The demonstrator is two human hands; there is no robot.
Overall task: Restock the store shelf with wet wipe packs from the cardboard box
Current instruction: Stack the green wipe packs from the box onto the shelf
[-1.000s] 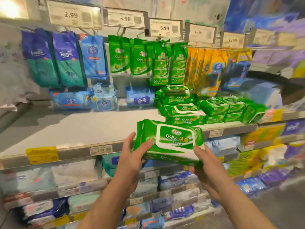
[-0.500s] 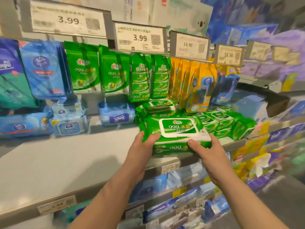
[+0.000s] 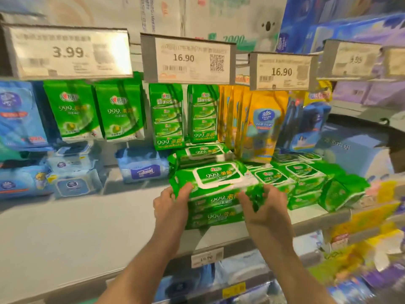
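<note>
A green wet wipe pack (image 3: 217, 177) with a white flip lid lies on top of a stack of like packs (image 3: 215, 212) on the grey shelf (image 3: 76, 229). My left hand (image 3: 172, 207) grips its left end, thumb on top. My right hand (image 3: 263, 205) holds its right end, fingers curled at the crinkled wrapper edge. More green packs (image 3: 300, 183) are piled to the right and one stack (image 3: 203, 153) stands behind. The cardboard box is out of view.
Green, yellow and blue sachets (image 3: 122, 113) hang on hooks above under price tags (image 3: 188, 59). Blue wipe packs (image 3: 142, 170) sit at the shelf's back left. Bare shelf lies left of my hands. Lower shelves with packs run below.
Both hands carried the green pack forward from mid-air onto the stack on the shelf. The camera moved closer to the shelf.
</note>
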